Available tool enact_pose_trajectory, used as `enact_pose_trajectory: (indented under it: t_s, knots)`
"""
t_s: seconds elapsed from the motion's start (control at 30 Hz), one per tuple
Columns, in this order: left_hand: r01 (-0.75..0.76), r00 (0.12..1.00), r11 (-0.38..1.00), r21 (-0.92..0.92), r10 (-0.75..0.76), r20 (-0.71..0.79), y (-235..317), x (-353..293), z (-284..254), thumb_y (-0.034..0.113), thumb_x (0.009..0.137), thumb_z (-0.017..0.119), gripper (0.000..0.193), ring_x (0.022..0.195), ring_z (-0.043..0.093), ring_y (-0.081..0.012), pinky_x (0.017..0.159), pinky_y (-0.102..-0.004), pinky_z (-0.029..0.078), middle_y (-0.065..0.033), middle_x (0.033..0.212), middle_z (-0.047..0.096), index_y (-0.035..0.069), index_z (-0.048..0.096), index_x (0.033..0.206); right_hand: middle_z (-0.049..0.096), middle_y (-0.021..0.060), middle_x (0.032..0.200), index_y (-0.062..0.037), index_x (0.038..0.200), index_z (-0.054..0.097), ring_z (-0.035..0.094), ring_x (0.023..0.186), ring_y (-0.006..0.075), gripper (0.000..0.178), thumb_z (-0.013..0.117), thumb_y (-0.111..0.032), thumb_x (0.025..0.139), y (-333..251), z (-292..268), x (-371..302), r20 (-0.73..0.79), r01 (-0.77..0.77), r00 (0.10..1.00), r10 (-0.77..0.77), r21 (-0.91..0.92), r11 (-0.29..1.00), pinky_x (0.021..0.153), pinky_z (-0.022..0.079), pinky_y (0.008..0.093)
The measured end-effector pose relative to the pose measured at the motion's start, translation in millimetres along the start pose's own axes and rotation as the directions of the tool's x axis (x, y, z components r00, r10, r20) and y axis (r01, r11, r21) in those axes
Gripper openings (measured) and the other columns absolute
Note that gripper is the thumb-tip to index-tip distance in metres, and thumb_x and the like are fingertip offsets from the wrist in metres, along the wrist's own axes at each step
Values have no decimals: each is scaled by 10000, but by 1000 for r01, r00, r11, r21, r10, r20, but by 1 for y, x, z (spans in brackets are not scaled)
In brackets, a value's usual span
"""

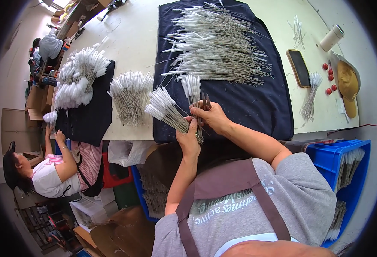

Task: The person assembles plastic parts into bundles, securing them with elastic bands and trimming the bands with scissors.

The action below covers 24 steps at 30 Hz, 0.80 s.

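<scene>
My left hand (188, 141) is closed around the wire stems of a fanned bundle of straw-cleaning brushes (162, 103), white bristles pointing up and to the left. Just right of it, my right hand (214, 118) pinches a smaller upright bunch of the same brushes (191, 88). A dark two-pronged tool (206, 101) sticks up from my right hand; its kind is not clear. Both hands are close together above the dark cloth (257, 107) at the table's near edge. A large pile of brushes (218, 47) lies on the cloth beyond them.
Left stands another brush heap (130, 96); farther left, a co-worker (55, 171) handles brushes beside a bristly pile (79, 77). Right lie a phone (299, 68), a loose brush bunch (311, 96), red balls (329, 77), a bottle (332, 37) and a cap (348, 83). A blue crate (321, 158) stands below.
</scene>
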<state>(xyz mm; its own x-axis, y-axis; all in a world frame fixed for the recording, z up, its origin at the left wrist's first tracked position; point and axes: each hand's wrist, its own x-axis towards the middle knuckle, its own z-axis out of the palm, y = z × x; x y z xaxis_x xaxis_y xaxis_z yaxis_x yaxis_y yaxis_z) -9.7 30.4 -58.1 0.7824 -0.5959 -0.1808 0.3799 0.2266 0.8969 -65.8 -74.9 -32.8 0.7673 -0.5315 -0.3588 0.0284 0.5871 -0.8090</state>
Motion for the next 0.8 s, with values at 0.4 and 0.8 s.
enact_pose_trajectory:
  t_s: [0.4,0.8]
  knots:
    - [23,989,996,-87,-10,146,-11,2,-4,39,870,566,278,958,557,-139,855,-257,442,-70,1087,576,-23,531,1138,598,68,761,-10,861,617,588,730,147,256,709,-224,755,-8,-3,-9,68,259,962,-263,-524,812,658,472,308]
    - [238,939,966,100,-255,232,9,10,4,129,909,517,193,579,497,-94,519,-221,430,-22,765,519,14,521,1065,560,189,768,4,843,534,562,730,340,238,554,-233,851,-91,-118,-60,-286,189,621,-730,-849,493,655,441,403]
